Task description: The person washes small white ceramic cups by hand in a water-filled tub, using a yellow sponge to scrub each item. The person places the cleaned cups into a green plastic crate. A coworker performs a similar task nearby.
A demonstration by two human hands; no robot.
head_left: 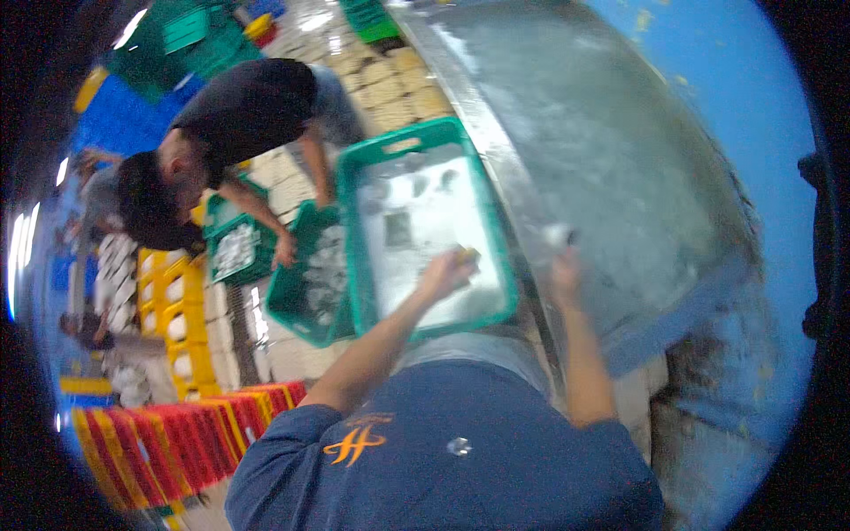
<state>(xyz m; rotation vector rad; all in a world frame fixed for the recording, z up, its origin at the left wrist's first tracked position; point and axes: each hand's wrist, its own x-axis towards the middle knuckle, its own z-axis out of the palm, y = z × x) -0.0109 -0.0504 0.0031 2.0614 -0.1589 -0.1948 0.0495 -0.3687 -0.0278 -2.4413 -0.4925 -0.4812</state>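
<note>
My left hand (pixel 447 274) hangs over a large green crate (pixel 500 265), its fingers closed on a small yellowish piece (pixel 467 256) whose kind I cannot make out. Inside the crate is a bright whitish content (pixel 421 230) with a few darker, blurred shapes toward the far end. My right hand (pixel 565 270) is beside the metal rim (pixel 509 168) of a tank, over the near-left part of its cloudy water (pixel 611 159). In its fingers is a small whitish thing with a dark edge (pixel 560 235), smeared by motion.
Left of the crate, a person in a dark shirt (pixel 248 97) bends over two smaller green crates (pixel 305 292) of pale items. Yellow crates (pixel 173 310) and a stack of red and yellow crates (pixel 186 442) stand farther left. A blue surface (pixel 744 80) borders the tank.
</note>
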